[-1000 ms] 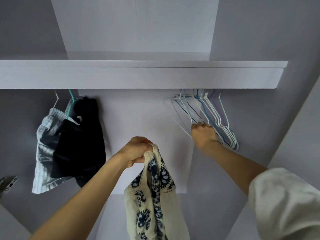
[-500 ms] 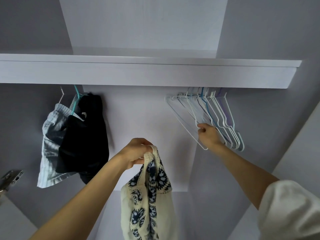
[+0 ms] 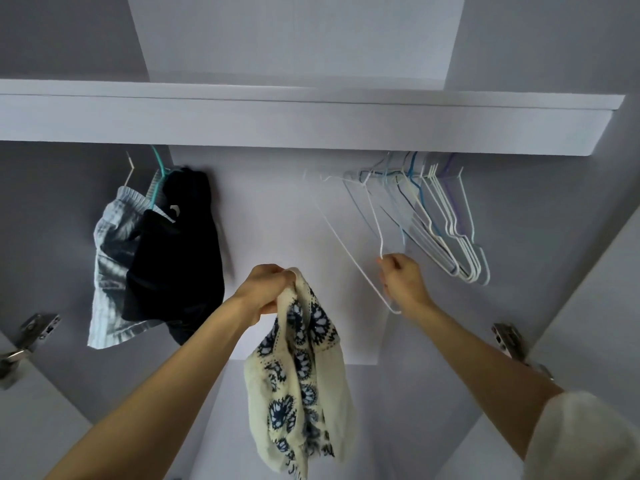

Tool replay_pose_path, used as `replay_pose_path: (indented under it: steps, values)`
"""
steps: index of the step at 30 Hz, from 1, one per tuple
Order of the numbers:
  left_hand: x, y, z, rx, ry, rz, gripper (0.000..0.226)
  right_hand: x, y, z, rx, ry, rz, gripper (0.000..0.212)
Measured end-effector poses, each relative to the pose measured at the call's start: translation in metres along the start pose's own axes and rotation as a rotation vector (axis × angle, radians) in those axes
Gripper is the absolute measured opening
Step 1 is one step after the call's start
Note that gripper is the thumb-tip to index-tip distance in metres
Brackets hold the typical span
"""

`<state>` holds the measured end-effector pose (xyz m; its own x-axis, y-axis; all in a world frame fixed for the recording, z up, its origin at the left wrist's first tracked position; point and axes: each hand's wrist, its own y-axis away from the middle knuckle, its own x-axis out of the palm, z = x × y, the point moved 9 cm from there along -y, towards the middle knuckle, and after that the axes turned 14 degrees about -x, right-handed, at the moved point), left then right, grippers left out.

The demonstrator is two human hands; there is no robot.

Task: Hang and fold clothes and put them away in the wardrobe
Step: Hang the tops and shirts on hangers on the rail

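I look up into a white wardrobe. My left hand (image 3: 265, 291) grips the top of a cream knit garment with a dark blue pattern (image 3: 299, 382), which hangs down below it. My right hand (image 3: 401, 284) holds the lower end of a white wire hanger (image 3: 346, 251), drawn out to the left of a bunch of several white, blue and purple hangers (image 3: 446, 223) under the shelf. The hanger's hook looks blurred near the rail.
A white shelf (image 3: 311, 119) spans the top of the wardrobe. On the left hang a pale striped garment (image 3: 110, 268) and a dark garment (image 3: 176, 261) on a teal hanger. Metal door hinges (image 3: 33, 330) sit on the left side and on the right side (image 3: 507, 341).
My right hand has moved left and down, pulling one white hanger away from the bunch. My left hand keeps its hold on the knit garment.
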<state>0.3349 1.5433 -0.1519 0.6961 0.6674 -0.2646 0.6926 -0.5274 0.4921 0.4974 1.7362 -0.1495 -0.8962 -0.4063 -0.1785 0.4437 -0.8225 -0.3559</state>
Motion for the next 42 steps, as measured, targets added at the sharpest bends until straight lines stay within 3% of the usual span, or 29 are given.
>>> replay_pose_path:
  steps: [4, 7, 10, 11, 16, 20, 24, 26, 28, 30, 33, 34, 39, 42]
  values:
    - [-0.009, -0.01, 0.034, -0.113, -0.011, -0.023, 0.02, 0.005, 0.069, -0.022, -0.036, -0.135, 0.014, 0.029]
    - [-0.014, -0.008, 0.051, -0.163, 0.038, -0.009, 0.021, 0.036, 0.082, -0.029, 0.134, -0.36, 0.193, 0.024]
    - [-0.02, -0.007, 0.062, -0.181, 0.096, 0.004, 0.02, 0.059, 0.078, -0.028, 0.222, -0.285, 0.319, 0.012]
    - [-0.024, -0.006, 0.067, -0.183, 0.119, 0.003, 0.018, 0.064, 0.079, -0.03, 0.206, -0.205, 0.32, 0.006]
    - [-0.047, -0.004, 0.082, -0.163, 0.193, -0.058, 0.01, 0.056, 0.085, -0.033, -0.091, -0.042, 0.141, 0.036]
    - [-0.076, -0.007, 0.098, -0.15, 0.278, -0.122, 0.013, 0.057, 0.082, -0.032, -0.206, 0.018, 0.071, 0.026]
    - [-0.096, -0.004, 0.109, -0.15, 0.368, -0.1, 0.015, 0.067, 0.071, -0.047, 0.06, -0.273, 0.02, 0.037]
    - [-0.097, -0.001, 0.108, -0.142, 0.369, -0.005, 0.02, 0.081, 0.071, -0.045, 0.135, -0.372, 0.113, 0.043]
    - [-0.095, 0.004, 0.104, -0.134, 0.357, 0.077, 0.02, 0.101, 0.078, -0.029, 0.088, -0.315, 0.292, 0.045]
    - [-0.09, 0.011, 0.096, -0.112, 0.264, 0.114, 0.016, 0.124, 0.09, -0.005, -0.075, -0.169, 0.481, 0.039]
    - [-0.081, 0.025, 0.079, -0.032, 0.062, 0.105, 0.013, 0.162, 0.113, 0.023, -0.267, -0.02, 0.738, 0.008]
    - [-0.08, 0.029, 0.073, 0.003, 0.024, 0.1, 0.016, 0.173, 0.12, 0.029, -0.303, 0.028, 0.796, 0.013]
    - [-0.071, 0.051, 0.053, 0.183, -0.108, 0.081, 0.017, 0.185, 0.116, 0.05, -0.445, 0.202, 0.656, 0.019]
    - [-0.071, 0.053, 0.056, 0.18, -0.39, 0.0, 0.014, 0.178, 0.104, 0.05, -0.412, 0.265, 0.686, 0.011]
